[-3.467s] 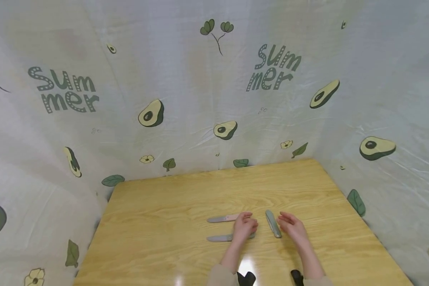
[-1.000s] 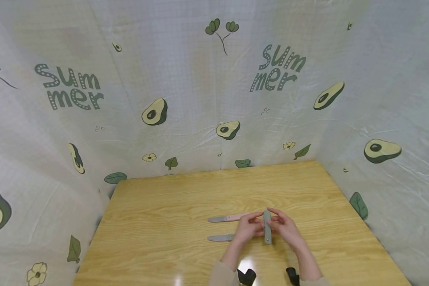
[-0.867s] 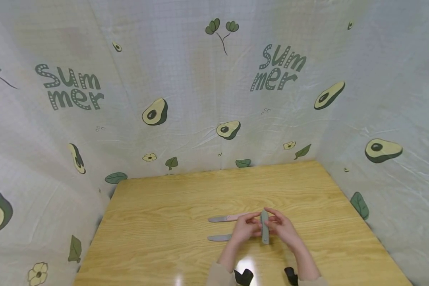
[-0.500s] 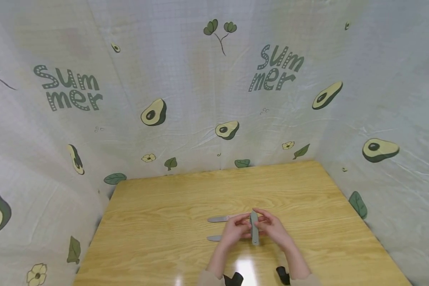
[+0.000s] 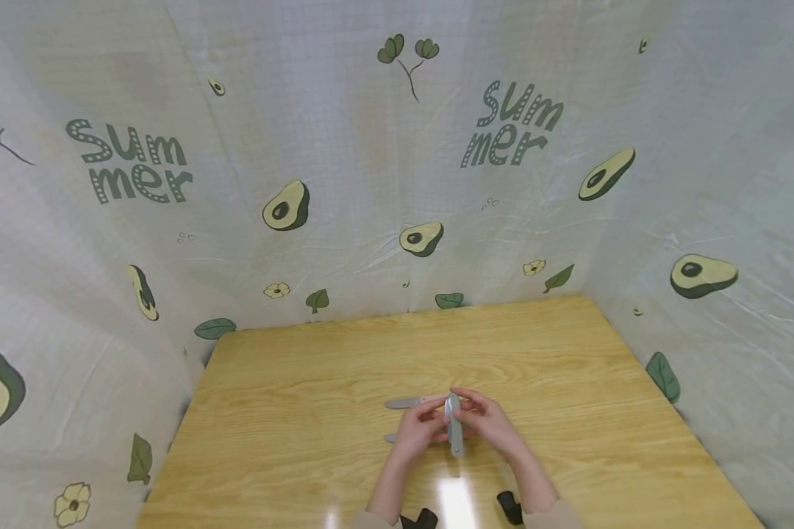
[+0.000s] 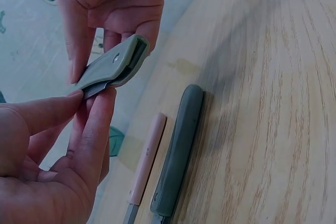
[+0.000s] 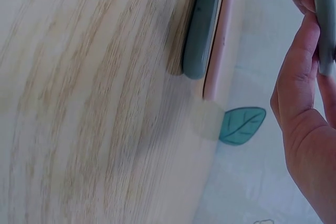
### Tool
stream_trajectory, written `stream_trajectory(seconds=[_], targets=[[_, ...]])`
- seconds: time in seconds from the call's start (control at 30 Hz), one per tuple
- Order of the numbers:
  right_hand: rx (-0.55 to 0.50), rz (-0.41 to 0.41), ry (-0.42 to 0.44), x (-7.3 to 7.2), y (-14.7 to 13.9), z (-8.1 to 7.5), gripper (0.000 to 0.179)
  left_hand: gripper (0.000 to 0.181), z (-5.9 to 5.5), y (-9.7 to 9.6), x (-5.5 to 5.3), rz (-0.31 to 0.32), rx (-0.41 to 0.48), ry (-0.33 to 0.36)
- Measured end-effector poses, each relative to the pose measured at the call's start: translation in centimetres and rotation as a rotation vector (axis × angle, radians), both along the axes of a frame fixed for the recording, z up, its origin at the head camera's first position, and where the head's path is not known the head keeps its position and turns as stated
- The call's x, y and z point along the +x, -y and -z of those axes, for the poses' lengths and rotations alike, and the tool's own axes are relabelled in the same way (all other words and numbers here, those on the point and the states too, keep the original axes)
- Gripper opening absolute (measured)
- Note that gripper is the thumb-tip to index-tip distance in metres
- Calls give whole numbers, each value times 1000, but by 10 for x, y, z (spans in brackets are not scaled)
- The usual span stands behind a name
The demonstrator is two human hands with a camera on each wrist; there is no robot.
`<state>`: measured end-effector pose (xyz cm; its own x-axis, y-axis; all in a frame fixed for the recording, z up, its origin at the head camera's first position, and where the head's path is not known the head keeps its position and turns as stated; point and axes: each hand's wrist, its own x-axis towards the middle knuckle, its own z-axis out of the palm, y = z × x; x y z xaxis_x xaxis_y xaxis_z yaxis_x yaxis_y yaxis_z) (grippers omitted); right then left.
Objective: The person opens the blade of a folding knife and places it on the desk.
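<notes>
A grey-green folding knife (image 5: pixel 456 435) with its blade folded into the handle is held up over the table by both hands. My left hand (image 5: pixel 413 435) pinches it with thumb and fingertips; in the left wrist view they sit at the blade's edge (image 6: pixel 98 88) along the handle slot. From the other side my right hand (image 5: pixel 495 427) grips the handle between thumb and fingers. Under the hands lie two unfolded knives, one with a pink handle (image 6: pixel 147 157), the other with a dark green handle (image 6: pixel 180 142). In the head view the hands partly cover both.
The wooden table (image 5: pixel 291 411) reaches back to a pale hanging cloth (image 5: pixel 344 147) printed with avocados and leaves, which also encloses both sides. Black wrist straps (image 5: pixel 511 507) show near the sleeves.
Earlier the folding knife lay on the table between my two hands. Both hands have since taken hold of it, raised it and moved left, over the unfolded knives.
</notes>
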<state>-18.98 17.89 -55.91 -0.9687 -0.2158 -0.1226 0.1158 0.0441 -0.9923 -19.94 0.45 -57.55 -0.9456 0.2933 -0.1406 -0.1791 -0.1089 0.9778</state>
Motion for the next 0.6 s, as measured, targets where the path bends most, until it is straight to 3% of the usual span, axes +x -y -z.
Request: stream_trajectory(seconds=[0.6], targets=[[-48, -50, 12, -2, 10, -1, 54, 39, -1, 13, 3, -13, -12, 13]])
